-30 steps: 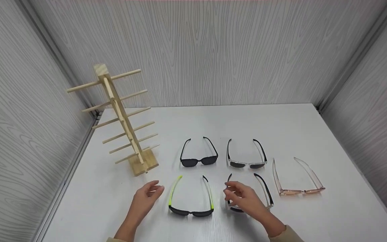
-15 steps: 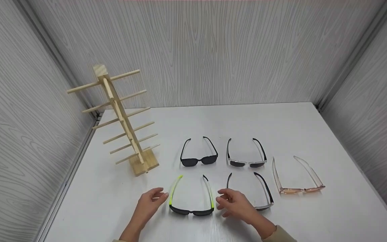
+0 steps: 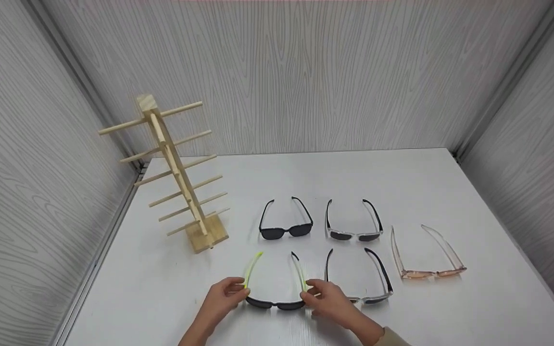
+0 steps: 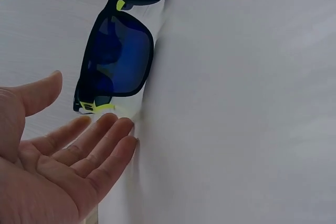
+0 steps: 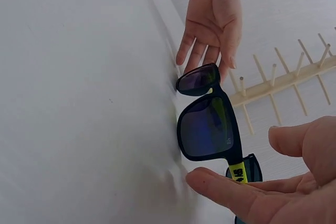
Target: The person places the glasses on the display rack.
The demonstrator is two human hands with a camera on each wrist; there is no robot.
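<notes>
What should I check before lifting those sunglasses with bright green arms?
1. Black-framed sunglasses with lime-green arms: both arms unfolded? Ok.
2. Left hand beside their left end? Ok.
3. Right hand beside their right end? Ok.
4. Thumbs pinching the frame? Not ok; both stand apart from it in the wrist views.
5. Right hand off the nearer clear-framed, black-armed sunglasses? Cannot tell; it hides part of them.

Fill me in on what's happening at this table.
A person has the left hand and right hand at either side of the sunglasses with yellow-green arms, thumbs apart from the fingers, so not gripping them. That pair seems to rest on the table. Four other pairs lie unfolded nearby, and a pegged wooden rack stands to the left.
</notes>
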